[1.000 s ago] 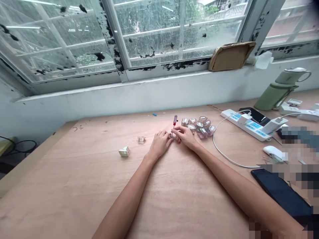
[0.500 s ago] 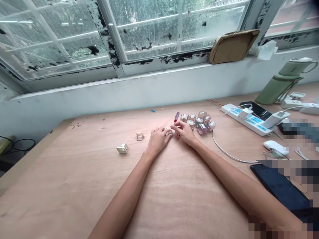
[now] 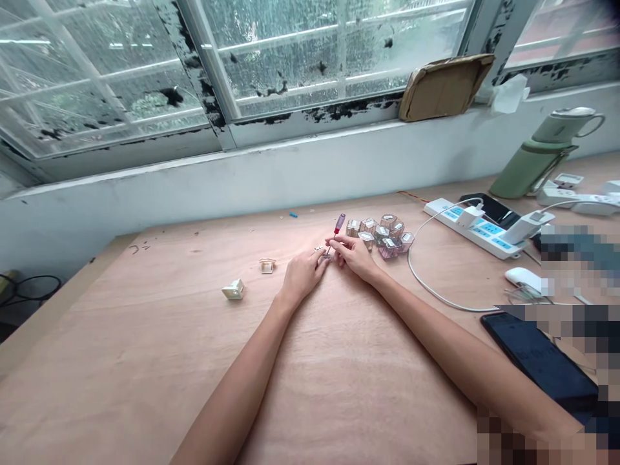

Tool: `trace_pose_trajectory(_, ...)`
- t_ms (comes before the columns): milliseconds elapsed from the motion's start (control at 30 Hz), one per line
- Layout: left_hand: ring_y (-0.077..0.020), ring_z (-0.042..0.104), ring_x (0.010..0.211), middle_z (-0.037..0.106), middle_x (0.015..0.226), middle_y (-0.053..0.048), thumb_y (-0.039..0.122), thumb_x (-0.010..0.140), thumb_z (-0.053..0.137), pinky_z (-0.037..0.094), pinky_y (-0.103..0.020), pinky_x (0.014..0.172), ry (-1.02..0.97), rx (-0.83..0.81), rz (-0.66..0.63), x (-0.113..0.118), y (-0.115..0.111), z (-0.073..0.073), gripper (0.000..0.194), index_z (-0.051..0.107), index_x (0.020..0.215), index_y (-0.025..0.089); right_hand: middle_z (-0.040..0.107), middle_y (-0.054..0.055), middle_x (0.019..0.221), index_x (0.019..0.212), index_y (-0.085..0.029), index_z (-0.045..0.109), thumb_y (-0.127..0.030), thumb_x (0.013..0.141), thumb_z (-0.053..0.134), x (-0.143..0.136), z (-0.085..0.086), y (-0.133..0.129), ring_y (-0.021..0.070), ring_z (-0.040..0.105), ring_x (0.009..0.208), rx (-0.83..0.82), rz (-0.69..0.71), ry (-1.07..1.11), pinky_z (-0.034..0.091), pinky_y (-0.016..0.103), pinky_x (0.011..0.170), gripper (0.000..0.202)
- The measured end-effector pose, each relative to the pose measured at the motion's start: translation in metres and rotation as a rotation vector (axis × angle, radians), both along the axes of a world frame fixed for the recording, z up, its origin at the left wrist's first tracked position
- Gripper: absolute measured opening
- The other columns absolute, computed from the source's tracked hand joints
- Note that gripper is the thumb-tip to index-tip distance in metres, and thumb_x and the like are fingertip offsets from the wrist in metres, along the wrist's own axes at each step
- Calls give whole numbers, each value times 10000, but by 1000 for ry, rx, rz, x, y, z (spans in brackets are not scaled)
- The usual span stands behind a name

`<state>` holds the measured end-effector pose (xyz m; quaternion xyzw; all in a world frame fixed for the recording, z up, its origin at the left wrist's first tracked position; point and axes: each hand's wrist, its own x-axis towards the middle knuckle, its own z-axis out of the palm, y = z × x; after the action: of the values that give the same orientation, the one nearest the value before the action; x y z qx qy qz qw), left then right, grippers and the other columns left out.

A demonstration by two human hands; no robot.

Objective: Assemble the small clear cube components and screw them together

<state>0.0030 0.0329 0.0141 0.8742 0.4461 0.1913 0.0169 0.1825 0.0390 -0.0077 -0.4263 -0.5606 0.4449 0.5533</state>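
A screwdriver point(image 3: 340, 223) with a purple and red handle stands tilted over the wooden table point(image 3: 310, 361), its shaft between the fingers of my right hand point(image 3: 355, 256). Its tip meets a small metallic part point(image 3: 326, 257) on the table. My left hand point(image 3: 301, 271) rests to the left, its fingertips closed on the edge of that part, whose shape is too small to tell. Left of my left hand lie a small cream frame-like piece point(image 3: 267, 265) and a cream block-shaped piece point(image 3: 234, 290).
Clear hexagonal boxes point(image 3: 382, 235) cluster right behind my right hand. Farther right are a white power strip point(image 3: 472, 227) with a looping cable, a green bottle point(image 3: 527, 165), a white mouse point(image 3: 526, 280) and a dark phone point(image 3: 537, 361). A blue bit point(image 3: 293, 214) lies near the wall.
The view has shifted slightly. More of the screwdriver's shaft shows below its handle, and my right fingers sit lower relative to the handle. My left hand stays beside the small part.
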Motion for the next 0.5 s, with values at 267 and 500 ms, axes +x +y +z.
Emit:
trace_pose_trajectory(267,-215,677,932,737,1042,-64,353,1031,497,497,-300,809,4,3,1,-1,1,-2,319,657,1274,224,564,-15,604,836,-179,709,-666,807,685,-2,2,-2,108,467,458,35,-29,-43,394,254,432,488)
trace_pose_trajectory(500,-211,673,913,732,1011,-58,344,1022,512,497,-298,805,2,-14,0,-1,1,-1,310,651,1276,233,560,-39,656,856,-200,588,-661,744,752,-1,-2,0,98,478,481,32,-10,63,416,237,435,502)
